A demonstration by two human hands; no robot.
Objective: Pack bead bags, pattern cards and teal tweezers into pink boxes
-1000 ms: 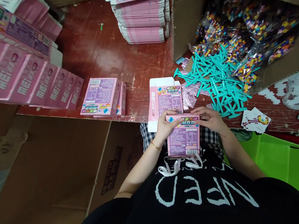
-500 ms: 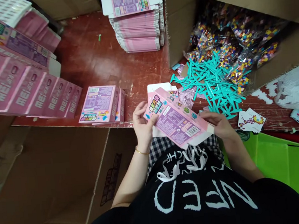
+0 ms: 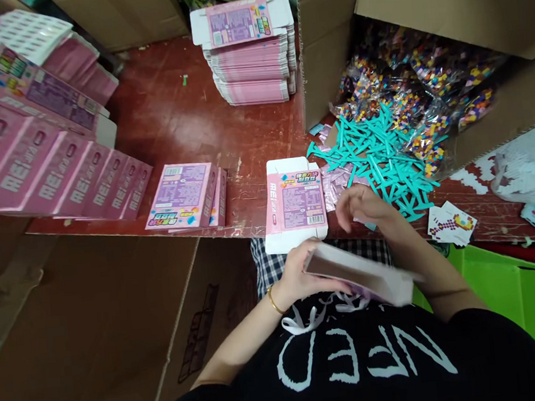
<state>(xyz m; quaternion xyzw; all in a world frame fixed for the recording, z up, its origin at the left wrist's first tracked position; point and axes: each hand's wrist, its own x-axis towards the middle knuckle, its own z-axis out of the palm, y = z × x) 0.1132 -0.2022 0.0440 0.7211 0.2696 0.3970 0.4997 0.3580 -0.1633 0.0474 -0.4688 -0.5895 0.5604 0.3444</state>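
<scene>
My left hand grips a pink carton box over my lap, its pale side turned up and its open end pointing right. My right hand hovers over the table edge with fingers loosely spread, blurred, beside the pile of teal plastic sticks and small pink sachets. A flat, unfolded pink carton lies on the table just in front of both hands.
A stack of flat cartons stands at the back. Filled pink boxes lie left, with a long row farther left. A cardboard box holds bags of coloured bits. Printed cards lie right, a green bin below.
The box has turned over and dropped toward my lap, held by my left hand alone. My right hand let go of it and moved up to the sachets and sticks.
</scene>
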